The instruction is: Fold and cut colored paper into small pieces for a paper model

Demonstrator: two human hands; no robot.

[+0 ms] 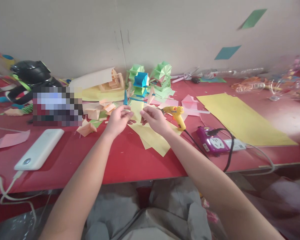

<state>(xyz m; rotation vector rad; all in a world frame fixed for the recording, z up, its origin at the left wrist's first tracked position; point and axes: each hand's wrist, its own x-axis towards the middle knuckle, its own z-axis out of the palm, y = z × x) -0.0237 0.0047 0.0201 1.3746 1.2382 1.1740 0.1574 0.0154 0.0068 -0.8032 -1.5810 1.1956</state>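
A small piece of pale yellow paper (137, 110) is held up between my two hands over the red table. My left hand (118, 120) pinches its left edge, fingers closed. On the opposite edge, my right hand (154, 118) grips it between thumb and fingers. Beneath and in front of them lie flat yellow sheets (156, 141). A yellow glue gun (176, 115) rests just right of my right hand. Folded peach paper pieces (92, 112) lie left of my left hand. Behind the paper stand green folded paper wheels (162, 72) and a blue paper piece (141, 80).
A purple power strip (212, 140) with cables sits at right, before a large yellow sheet (247, 120). At left are a white power bank (40, 150), a pixelated screen (57, 106) and a black object (32, 73). The red table's (140, 170) front edge is near my lap.
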